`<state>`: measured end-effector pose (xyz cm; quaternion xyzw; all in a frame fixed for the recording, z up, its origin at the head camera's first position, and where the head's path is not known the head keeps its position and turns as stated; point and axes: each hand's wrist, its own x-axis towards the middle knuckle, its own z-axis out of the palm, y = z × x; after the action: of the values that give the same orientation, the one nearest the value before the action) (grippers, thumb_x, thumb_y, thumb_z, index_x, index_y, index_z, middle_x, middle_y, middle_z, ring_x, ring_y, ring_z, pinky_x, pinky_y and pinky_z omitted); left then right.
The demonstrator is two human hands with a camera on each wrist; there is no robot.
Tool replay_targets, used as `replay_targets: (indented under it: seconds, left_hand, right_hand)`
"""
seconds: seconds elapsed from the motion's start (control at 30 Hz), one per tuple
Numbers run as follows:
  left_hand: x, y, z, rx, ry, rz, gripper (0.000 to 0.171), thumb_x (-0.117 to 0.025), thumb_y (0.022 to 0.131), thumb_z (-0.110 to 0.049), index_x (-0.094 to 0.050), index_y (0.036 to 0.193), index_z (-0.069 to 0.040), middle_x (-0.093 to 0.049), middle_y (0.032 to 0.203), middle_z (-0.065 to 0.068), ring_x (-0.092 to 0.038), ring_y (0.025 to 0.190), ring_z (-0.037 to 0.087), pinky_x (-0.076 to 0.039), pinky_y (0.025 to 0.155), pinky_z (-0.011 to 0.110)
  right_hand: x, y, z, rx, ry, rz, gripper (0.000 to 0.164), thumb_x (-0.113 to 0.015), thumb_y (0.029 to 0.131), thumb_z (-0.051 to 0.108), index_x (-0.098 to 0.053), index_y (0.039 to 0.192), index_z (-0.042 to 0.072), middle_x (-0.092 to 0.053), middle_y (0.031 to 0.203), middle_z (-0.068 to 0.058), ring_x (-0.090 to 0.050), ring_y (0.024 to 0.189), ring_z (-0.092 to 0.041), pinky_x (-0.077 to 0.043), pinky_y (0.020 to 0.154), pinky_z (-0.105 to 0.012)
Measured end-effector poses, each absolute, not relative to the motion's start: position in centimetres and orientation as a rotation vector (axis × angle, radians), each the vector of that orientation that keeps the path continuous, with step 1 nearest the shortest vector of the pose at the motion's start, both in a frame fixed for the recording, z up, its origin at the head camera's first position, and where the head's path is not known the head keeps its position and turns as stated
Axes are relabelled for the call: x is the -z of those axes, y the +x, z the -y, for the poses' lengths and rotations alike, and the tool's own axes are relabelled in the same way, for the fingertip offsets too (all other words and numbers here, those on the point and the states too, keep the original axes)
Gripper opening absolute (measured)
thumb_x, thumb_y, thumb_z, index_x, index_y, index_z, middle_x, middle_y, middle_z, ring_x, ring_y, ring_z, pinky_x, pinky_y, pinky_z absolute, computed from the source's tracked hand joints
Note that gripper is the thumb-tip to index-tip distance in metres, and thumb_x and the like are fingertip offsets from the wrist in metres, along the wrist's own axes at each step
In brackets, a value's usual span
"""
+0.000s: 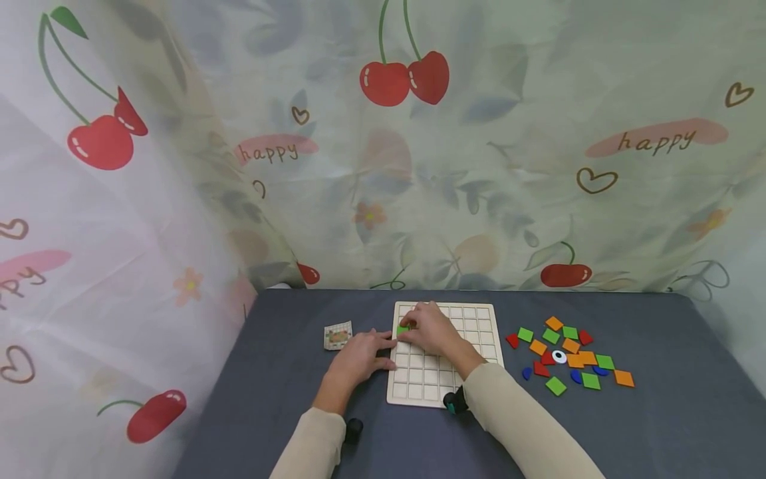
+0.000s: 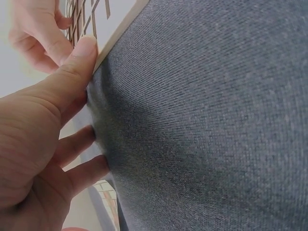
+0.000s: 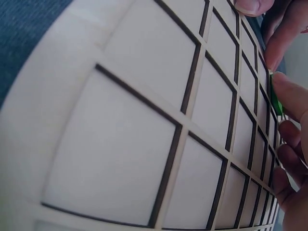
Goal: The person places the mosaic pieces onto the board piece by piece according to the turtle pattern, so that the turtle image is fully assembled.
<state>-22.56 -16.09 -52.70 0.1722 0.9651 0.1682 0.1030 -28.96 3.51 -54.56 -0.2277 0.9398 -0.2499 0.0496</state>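
Note:
A pale wooden grid board (image 1: 421,378) lies on the dark cloth in front of me. My right hand (image 1: 429,328) reaches over its upper left part and pinches a green tile (image 1: 401,330) at the left column of cells. In the right wrist view the thumb is against the green tile (image 3: 276,100), its edge raised at the grid, the other fingers bent beside it. My left hand (image 1: 361,358) rests at the board's left side. Its thumb (image 2: 83,50) touches the board's rim in the left wrist view, with the other fingers spread on and near the cloth.
Loose green, orange, red and blue pieces (image 1: 573,359) are scattered right of the board, with a white ring (image 1: 559,357) among them. A small printed card (image 1: 338,336) lies left of the board. Patterned curtains (image 1: 335,173) stand behind and left of the table (image 1: 263,399).

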Motion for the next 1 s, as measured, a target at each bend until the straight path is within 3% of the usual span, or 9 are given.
replay_targets:
  seconds: [0.47, 0.67, 0.83, 1.0]
  left_hand:
    - [52.7, -22.5, 16.0, -0.504, 0.516, -2.838, 0.058, -0.075, 0.088, -0.042, -0.063, 0.141, -0.022, -0.054, 0.154, 0.001, -0.044, 0.148, 0.037, -0.047, 0.114, 0.050]
    - [52.7, -22.5, 16.0, -0.498, 0.496, -2.827, 0.058, -0.076, 0.088, -0.041, -0.063, 0.141, -0.022, -0.054, 0.154, 0.001, -0.043, 0.148, 0.036, -0.047, 0.115, 0.050]
    - [52.7, -22.6, 16.0, -0.483, 0.497, -2.830, 0.058, -0.076, 0.087, -0.042, -0.064, 0.140, -0.022, -0.055, 0.154, 0.001, -0.045, 0.147, 0.036, -0.047, 0.115, 0.049]
    - [52.8, -22.6, 15.9, -0.475, 0.479, -2.833, 0.058, -0.077, 0.086, -0.041, -0.065, 0.140, -0.022, -0.055, 0.153, 0.001, -0.046, 0.147, 0.036, -0.046, 0.115, 0.050]
  right_hand:
    - [54.7, -28.7, -3.7, 0.786, -0.671, -2.899, 0.021, -0.077, 0.092, 0.037, -0.081, 0.107, 0.023, -0.066, 0.108, 0.002, -0.051, 0.096, -0.016, -0.050, 0.080, -0.034]
    - [54.0, -28.3, -4.1, 0.719, -0.717, -2.884, 0.031, -0.073, 0.095, 0.038, -0.077, 0.120, 0.021, -0.066, 0.112, -0.001, -0.055, 0.101, -0.020, -0.053, 0.084, -0.038]
    - [52.7, -27.7, -5.0, 0.567, -0.756, -2.941, 0.039, -0.066, 0.099, 0.041, -0.070, 0.132, 0.020, -0.062, 0.126, -0.006, -0.057, 0.113, -0.027, -0.053, 0.095, -0.045]
    - [52.1, -27.3, -6.4, 0.412, -0.738, -2.991, 0.055, -0.060, 0.100, 0.051, -0.056, 0.147, 0.022, -0.050, 0.151, -0.009, -0.050, 0.137, -0.036, -0.046, 0.109, -0.058]
